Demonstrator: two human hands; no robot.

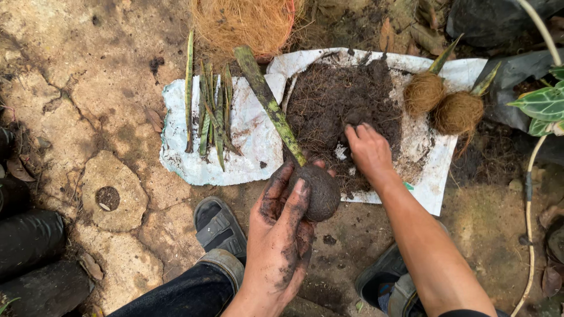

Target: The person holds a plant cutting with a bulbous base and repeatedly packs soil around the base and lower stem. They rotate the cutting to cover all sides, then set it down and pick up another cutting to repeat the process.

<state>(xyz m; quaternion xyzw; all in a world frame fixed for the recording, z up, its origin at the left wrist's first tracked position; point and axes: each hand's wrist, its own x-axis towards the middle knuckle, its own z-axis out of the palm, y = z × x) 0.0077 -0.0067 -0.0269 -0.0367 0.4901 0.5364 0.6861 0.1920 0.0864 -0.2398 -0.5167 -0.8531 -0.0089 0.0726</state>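
Soil ball [320, 191] around one leaf cutting [271, 105] is cupped, unwrapped, in the left hand [282, 235]; two fibre-wrapped balls [440, 103] are finished, loose cuttings [211, 111] remain, and the right hand [369, 149] is dug half-closed into the soil heap [335, 97].

Bare stone ground [88, 88] open at left, soil heap [335, 100] mid-sheet (fibre balls [440, 103] crowding right), cuttings [211, 111] between.

White sheet [247, 141] on stone ground [88, 88].
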